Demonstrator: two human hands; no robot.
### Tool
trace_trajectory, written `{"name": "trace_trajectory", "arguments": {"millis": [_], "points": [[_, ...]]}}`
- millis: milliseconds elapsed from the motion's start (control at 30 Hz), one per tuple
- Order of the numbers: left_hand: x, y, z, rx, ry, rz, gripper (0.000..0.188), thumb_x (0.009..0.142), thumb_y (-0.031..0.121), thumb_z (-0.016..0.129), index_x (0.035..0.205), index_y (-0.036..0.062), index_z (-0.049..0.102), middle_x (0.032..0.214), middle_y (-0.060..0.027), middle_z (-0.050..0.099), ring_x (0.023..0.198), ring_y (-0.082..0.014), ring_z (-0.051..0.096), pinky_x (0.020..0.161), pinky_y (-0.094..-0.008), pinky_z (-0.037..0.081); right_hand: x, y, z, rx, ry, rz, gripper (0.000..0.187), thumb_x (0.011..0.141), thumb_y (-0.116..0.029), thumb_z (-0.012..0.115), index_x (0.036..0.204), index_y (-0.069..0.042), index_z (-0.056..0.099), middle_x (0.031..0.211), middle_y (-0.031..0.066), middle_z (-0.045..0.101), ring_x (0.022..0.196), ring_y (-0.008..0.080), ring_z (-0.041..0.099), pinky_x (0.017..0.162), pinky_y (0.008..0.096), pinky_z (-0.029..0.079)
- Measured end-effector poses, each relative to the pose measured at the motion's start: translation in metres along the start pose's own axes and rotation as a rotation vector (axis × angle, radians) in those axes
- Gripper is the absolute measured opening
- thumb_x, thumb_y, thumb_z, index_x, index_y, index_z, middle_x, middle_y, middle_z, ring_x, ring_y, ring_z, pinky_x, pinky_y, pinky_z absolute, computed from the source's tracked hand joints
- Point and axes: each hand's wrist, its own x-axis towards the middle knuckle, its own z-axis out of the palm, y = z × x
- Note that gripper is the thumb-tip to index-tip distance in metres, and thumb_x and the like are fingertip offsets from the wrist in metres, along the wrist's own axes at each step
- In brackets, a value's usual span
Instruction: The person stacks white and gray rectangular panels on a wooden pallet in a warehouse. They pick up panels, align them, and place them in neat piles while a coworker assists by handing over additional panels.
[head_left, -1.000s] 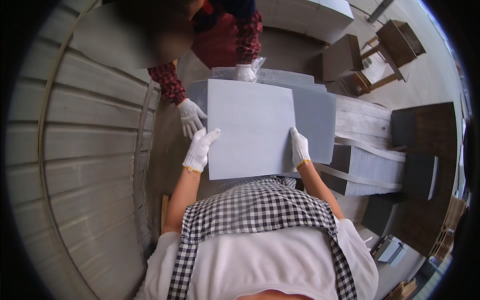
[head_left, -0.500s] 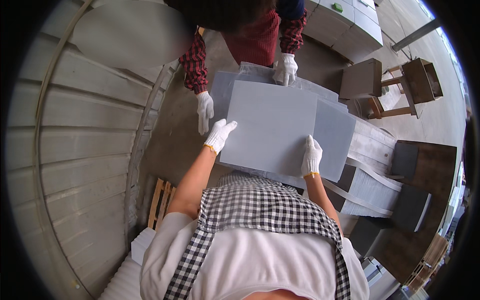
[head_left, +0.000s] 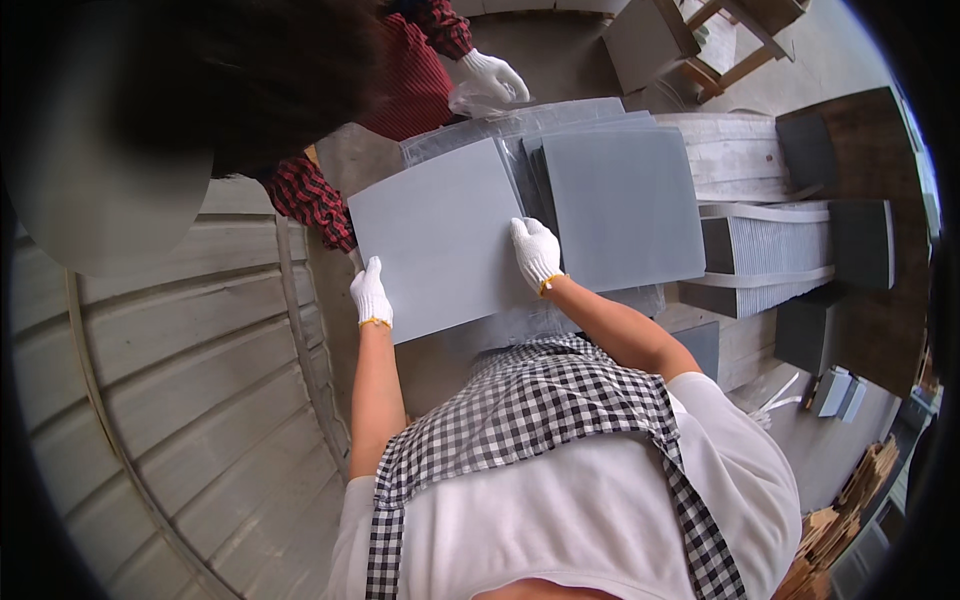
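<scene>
Head view is showing both gloved hands gripping one pale grey sheet [head_left: 440, 235]: the left hand [head_left: 371, 295] is clasping its near-left corner, and the right hand [head_left: 536, 252] is pressing closed on its right edge, so the sheet is hanging tilted between them. Just right of the right hand, a darker grey sheet [head_left: 625, 205] is lying on a stack wrapped in clear plastic film [head_left: 520, 125]. Beyond the held sheet, a co-worker's gloved hand [head_left: 492, 75] is resting at the film's far edge, possibly pinching it. Further right, strapped bundles of grey panels [head_left: 770, 265] are sitting.
</scene>
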Motion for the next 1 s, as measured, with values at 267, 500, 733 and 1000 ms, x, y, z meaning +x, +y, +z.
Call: {"name": "trace_trajectory", "arguments": {"millis": [267,500,733,1000], "points": [[0.013,-0.012,0.038,-0.117,-0.004,0.396,0.041,0.090,0.029,0.075,0.110,-0.0057,0.066,0.103,-0.0057,0.064,0.095,-0.0169,0.055,0.090,-0.0336,0.044,0.021,-0.002,-0.002,-0.316,-0.069,0.018,0.047,0.097,-0.043,0.050,0.106,0.001,0.064,0.098,0.0274,0.070,0.098,0.0450,0.066,0.088,0.0502,0.051],[0.028,-0.057,0.022,0.107,-0.068,0.035,0.047,0.096,0.041,0.067,0.095,-0.0060,0.063,0.086,-0.0025,0.055,0.083,-0.0150,0.048,0.079,-0.0357,0.043,0.019,0.000,-0.025,-0.592,-0.187,-0.131,0.039,0.096,-0.039,0.054,0.099,-0.002,0.065,0.090,0.0229,0.071,0.089,0.0399,0.070,0.078,0.0510,0.055],[0.025,-0.038,0.019,0.552,-0.104,0.151,0.057,0.100,0.048,0.055,0.102,-0.0087,0.063,0.099,-0.0195,0.068,0.090,-0.0316,0.062,0.085,-0.0434,0.048,0.030,-0.020,-0.079,-0.690,0.184,-0.690,0.052,0.094,-0.041,0.060,0.130,-0.005,0.058,0.130,0.0152,0.061,0.130,0.0330,0.051,0.109,0.0534,0.037],[0.016,0.009,0.030,1.304,-0.196,0.235,0.074,0.102,0.058,0.032,0.114,-0.0086,0.063,0.115,-0.0358,0.064,0.113,-0.0497,0.061,0.097,-0.0533,0.048,0.110,-0.013,-0.073,-0.876,0.186,-0.661,0.071,0.100,-0.053,0.045,0.150,-0.003,0.042,0.159,0.0179,0.037,0.149,0.0341,0.029,0.122,0.0536,0.018]]}}
